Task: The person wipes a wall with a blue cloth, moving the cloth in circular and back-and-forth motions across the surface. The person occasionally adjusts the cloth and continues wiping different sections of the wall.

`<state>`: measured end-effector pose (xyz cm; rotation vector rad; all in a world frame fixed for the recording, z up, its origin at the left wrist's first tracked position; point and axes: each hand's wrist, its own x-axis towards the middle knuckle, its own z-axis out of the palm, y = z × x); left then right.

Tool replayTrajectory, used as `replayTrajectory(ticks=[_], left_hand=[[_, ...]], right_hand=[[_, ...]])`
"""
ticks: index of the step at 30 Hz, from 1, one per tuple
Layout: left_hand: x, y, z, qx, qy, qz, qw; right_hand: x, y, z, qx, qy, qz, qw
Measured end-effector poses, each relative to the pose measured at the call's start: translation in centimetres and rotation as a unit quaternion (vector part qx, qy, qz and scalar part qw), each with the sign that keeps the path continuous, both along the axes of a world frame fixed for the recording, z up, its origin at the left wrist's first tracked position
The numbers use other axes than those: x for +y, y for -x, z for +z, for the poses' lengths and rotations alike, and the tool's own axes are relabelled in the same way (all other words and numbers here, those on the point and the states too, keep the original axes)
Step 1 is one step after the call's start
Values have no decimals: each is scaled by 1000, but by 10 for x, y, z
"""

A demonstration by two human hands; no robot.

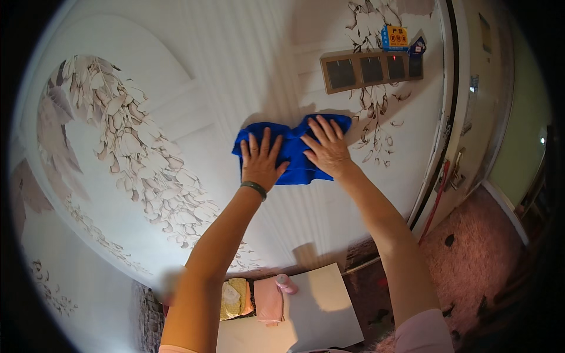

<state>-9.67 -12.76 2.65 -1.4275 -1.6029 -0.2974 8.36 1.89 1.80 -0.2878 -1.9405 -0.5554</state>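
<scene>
A blue cloth (289, 150) lies spread against a wall (207, 88) printed with pale hanging blossoms. My left hand (260, 156) rests flat on the cloth's left half, fingers apart, with a dark bangle (254, 189) at the wrist. On the right half, my right hand (327, 148) presses with its fingers spread towards the upper corner. Neither hand has its fingers closed around the cloth. The cloth's top edge dips between the two hands, and its lower edge hangs below them.
A switch panel (373, 70) is mounted at upper right, with small boxes (395, 39) on top. Below stands a white table (324, 309) bearing folded pink cloth (268, 300), a pink bottle (287, 284) and yellow packages (234, 298). Rightward are a door (468, 114) and reddish carpet (472, 251).
</scene>
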Motion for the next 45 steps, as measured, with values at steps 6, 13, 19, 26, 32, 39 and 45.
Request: replayTrajectory(ticks=[6, 13, 19, 26, 32, 39, 45], left_hand=[[35, -35, -13, 14, 17, -56, 998], [20, -29, -12, 15, 19, -26, 999], [-5, -8, -12, -24, -33, -2, 999], [-74, 54, -23, -52, -63, 66, 994], [-133, 111, -32, -64, -98, 116, 986], [-204, 178, -50, -91, -125, 166, 974], [-243, 210, -61, -123, -110, 181, 969]], right_hand=[[28, -41, -25, 13, 20, -37, 999], [17, -32, -40, 24, 61, -44, 997], [-9, -24, -34, -20, 25, -36, 999], [-60, 49, -24, -50, 5, 20, 999], [-112, 113, -7, -65, -25, 73, 995], [-178, 193, 6, -84, -65, 129, 986], [-215, 248, -1, -116, -92, 166, 975]])
